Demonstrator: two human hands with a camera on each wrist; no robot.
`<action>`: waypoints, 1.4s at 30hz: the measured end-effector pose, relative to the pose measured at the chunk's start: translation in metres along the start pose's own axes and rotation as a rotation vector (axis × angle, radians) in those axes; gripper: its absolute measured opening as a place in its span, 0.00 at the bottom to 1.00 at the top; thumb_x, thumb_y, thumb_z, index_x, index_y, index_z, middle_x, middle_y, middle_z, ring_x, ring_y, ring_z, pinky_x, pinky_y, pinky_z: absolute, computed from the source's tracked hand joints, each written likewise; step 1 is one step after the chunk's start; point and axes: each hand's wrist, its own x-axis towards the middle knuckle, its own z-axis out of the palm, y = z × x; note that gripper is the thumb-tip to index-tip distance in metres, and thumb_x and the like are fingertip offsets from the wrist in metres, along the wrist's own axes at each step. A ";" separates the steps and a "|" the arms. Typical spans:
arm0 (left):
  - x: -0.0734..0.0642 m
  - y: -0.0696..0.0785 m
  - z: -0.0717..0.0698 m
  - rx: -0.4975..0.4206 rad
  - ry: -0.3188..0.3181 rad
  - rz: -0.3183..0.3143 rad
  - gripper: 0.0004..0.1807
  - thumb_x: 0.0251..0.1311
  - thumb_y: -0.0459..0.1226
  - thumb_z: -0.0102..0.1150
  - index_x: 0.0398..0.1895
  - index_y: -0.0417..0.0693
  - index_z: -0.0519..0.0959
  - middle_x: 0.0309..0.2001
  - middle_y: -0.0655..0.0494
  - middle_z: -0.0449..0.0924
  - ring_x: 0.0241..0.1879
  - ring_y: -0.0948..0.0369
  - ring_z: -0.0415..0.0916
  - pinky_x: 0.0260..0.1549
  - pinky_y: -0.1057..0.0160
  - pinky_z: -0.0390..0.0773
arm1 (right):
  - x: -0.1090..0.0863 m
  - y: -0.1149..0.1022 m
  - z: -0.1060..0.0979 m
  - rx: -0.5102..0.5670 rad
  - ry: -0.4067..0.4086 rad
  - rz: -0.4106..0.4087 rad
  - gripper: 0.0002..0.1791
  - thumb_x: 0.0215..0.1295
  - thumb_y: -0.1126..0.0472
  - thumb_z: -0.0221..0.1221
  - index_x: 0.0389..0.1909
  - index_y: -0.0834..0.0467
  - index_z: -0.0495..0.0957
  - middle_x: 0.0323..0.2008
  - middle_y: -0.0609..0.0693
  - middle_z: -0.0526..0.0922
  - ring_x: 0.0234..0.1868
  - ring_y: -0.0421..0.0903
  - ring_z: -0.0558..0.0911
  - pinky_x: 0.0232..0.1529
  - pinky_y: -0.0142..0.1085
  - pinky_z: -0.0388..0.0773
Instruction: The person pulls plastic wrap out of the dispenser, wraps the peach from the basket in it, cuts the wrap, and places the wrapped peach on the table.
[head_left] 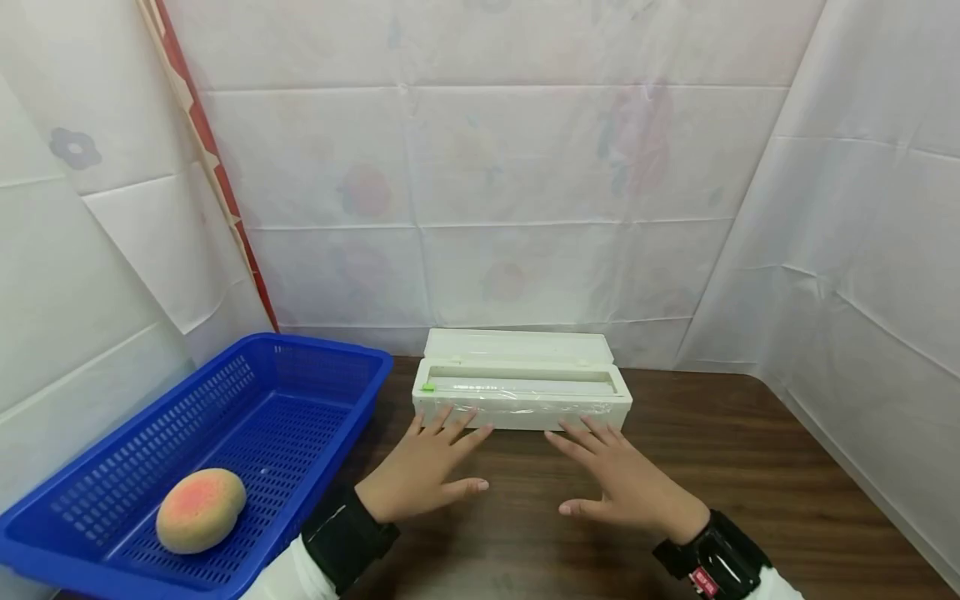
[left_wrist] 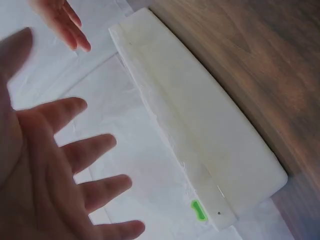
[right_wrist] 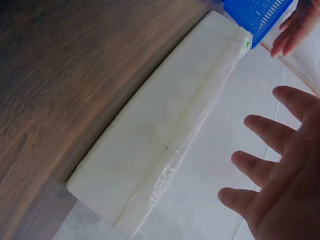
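A white cling film dispenser (head_left: 525,408) lies lengthwise on the table, its lid (head_left: 519,345) raised at the back. Clear film (head_left: 517,407) hangs over its front edge, and a small green slider (head_left: 428,387) sits at the left end of the box. My left hand (head_left: 427,467) hovers palm down before the left half of the dispenser, fingers spread, holding nothing. Facing the right half, my right hand (head_left: 618,479) is likewise spread and holds nothing. Both wrist views show the fingers straight and apart from the box (left_wrist: 200,115), (right_wrist: 155,125).
A blue plastic basket (head_left: 352,433) stands on the left. Inside it is a round peach-like fruit (head_left: 201,510), pink and yellow. White sheeting (head_left: 495,208) rises behind and at both sides of the brown wooden table (head_left: 705,433).
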 end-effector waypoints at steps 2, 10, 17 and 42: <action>0.003 -0.002 0.001 0.048 0.042 0.007 0.39 0.57 0.64 0.42 0.67 0.56 0.55 0.66 0.46 0.56 0.64 0.43 0.48 0.53 0.35 0.51 | 0.002 0.005 0.001 -0.021 0.050 -0.025 0.45 0.49 0.37 0.59 0.66 0.49 0.56 0.66 0.55 0.58 0.64 0.61 0.55 0.56 0.60 0.54; 0.020 -0.015 0.003 0.248 0.252 -0.039 0.42 0.39 0.49 0.69 0.61 0.51 0.64 0.56 0.45 0.69 0.57 0.45 0.62 0.51 0.38 0.58 | 0.016 0.035 -0.003 -0.100 0.249 -0.013 0.35 0.41 0.52 0.69 0.53 0.60 0.71 0.51 0.58 0.74 0.53 0.57 0.71 0.52 0.52 0.65; 0.033 -0.027 0.002 0.383 0.385 -0.104 0.31 0.35 0.41 0.71 0.48 0.47 0.71 0.44 0.47 0.74 0.48 0.48 0.68 0.47 0.43 0.63 | 0.024 0.057 -0.006 -0.136 0.298 0.076 0.24 0.42 0.62 0.70 0.43 0.59 0.75 0.44 0.53 0.78 0.47 0.51 0.74 0.46 0.48 0.70; 0.053 -0.049 0.025 0.472 0.453 -0.090 0.09 0.47 0.36 0.61 0.29 0.45 0.71 0.29 0.50 0.71 0.35 0.52 0.69 0.35 0.54 0.68 | 0.027 0.078 0.006 -0.283 0.367 0.150 0.16 0.41 0.66 0.68 0.32 0.57 0.73 0.33 0.51 0.75 0.36 0.52 0.72 0.35 0.47 0.69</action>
